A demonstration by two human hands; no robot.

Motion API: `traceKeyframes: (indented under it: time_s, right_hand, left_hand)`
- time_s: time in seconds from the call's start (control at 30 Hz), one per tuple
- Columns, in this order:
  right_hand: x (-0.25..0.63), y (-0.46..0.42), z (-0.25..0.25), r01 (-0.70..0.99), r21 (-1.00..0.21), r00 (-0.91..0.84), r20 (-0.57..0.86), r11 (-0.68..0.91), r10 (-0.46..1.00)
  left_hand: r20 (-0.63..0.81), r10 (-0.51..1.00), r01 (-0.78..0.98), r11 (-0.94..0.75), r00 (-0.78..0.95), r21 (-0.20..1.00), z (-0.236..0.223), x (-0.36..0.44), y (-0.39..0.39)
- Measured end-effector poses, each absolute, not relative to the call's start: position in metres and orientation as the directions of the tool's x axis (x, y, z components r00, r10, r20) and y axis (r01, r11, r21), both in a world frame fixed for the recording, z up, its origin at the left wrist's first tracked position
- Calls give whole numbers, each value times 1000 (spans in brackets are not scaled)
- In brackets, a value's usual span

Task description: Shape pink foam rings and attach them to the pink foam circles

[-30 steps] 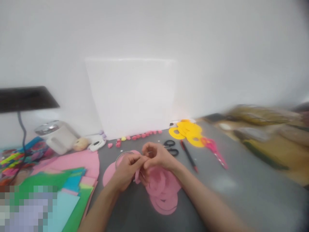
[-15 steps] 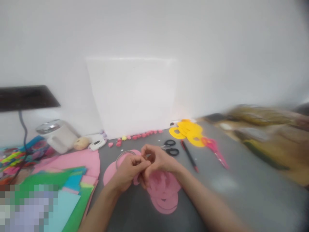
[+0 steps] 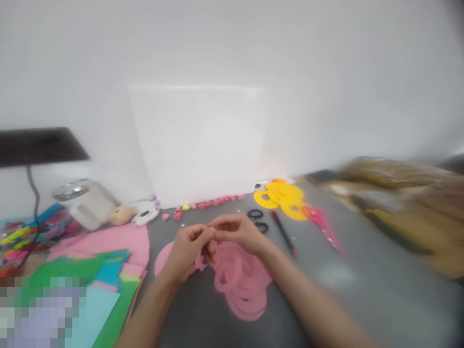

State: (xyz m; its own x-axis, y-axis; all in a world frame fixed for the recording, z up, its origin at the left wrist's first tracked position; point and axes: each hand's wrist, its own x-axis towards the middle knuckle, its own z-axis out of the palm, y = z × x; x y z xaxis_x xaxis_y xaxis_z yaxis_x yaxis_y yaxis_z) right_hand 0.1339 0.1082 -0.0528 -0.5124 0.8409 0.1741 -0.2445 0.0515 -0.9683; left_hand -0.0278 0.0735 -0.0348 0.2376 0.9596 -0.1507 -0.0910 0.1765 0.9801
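Note:
My left hand (image 3: 190, 249) and my right hand (image 3: 235, 233) meet above the grey table, fingertips pinched together. What lies between the fingers is too small and blurred to make out. Just under them hangs or rests a pink ring (image 3: 236, 276); I cannot tell whether it is held. Below the right hand is a pile of pink cut-out pieces (image 3: 250, 302), some with holes. Another pink piece (image 3: 164, 258) shows partly behind the left hand.
Black-handled scissors (image 3: 261, 227), a dark pen (image 3: 284, 234), yellow rings (image 3: 284, 195) and pink scissors (image 3: 322, 227) lie right. Small pink beads (image 3: 217, 200) line the back. Coloured sheets (image 3: 72, 266) and a white mug-like container (image 3: 90, 205) are at left.
My right hand has changed from a rounded, curled shape to a flatter pinch. The grey arc near the left hand no longer shows, and a pink ring now shows below the hands.

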Motion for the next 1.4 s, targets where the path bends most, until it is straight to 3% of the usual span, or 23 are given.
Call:
traceKeyframes:
  time_s: [0.2, 0.53, 0.83, 1.4]
  right_hand:
    - [132, 111, -54, -195, -961, -349, 256, 197, 901]
    - [133, 117, -61, -281, -956, -265, 168, 91, 950]
    - [133, 115, -59, -303, -953, -242, 70, -6, 968]
    - [132, 116, -62, -298, -953, -248, 15, -62, 969]
  left_hand:
    - [-98, 955, -152, 144, 279, 978, -27, -28, 74]
    - [34, 997, 132, -42, 62, 990, -31, -27, 74]
    - [62, 998, 151, -65, 26, 986, -32, -29, 74]
    - [8, 1000, 209, -4, -20, 978, -22, -24, 72]
